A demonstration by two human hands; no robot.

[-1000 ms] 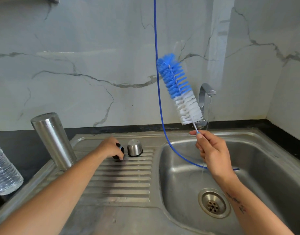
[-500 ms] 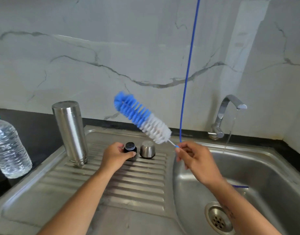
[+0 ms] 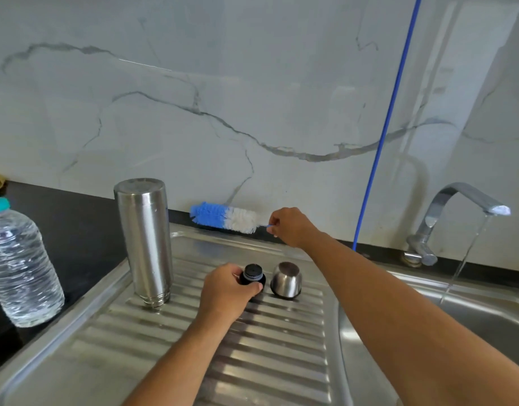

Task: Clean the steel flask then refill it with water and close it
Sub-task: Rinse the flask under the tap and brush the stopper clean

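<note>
The steel flask point(image 3: 145, 241) stands upside down on the ribbed drainboard point(image 3: 176, 341), left of centre. My left hand point(image 3: 227, 291) grips the black stopper point(image 3: 253, 274) on the drainboard. Just right of it sits the steel cup lid point(image 3: 286, 280), mouth down. My right hand point(image 3: 290, 227) pinches the thin handle of the blue and white bottle brush point(image 3: 223, 216), which lies level along the back ledge against the wall.
The tap point(image 3: 454, 212) at the right runs water into the sink basin point(image 3: 487, 323). A blue hose point(image 3: 387, 124) hangs down the marble wall. A clear plastic water bottle point(image 3: 19, 265) with a teal cap stands on the black counter at the left.
My right hand has carried the brush from over the sink leftward and down to the back ledge. My left hand stays on the black stopper. The view has shifted left.
</note>
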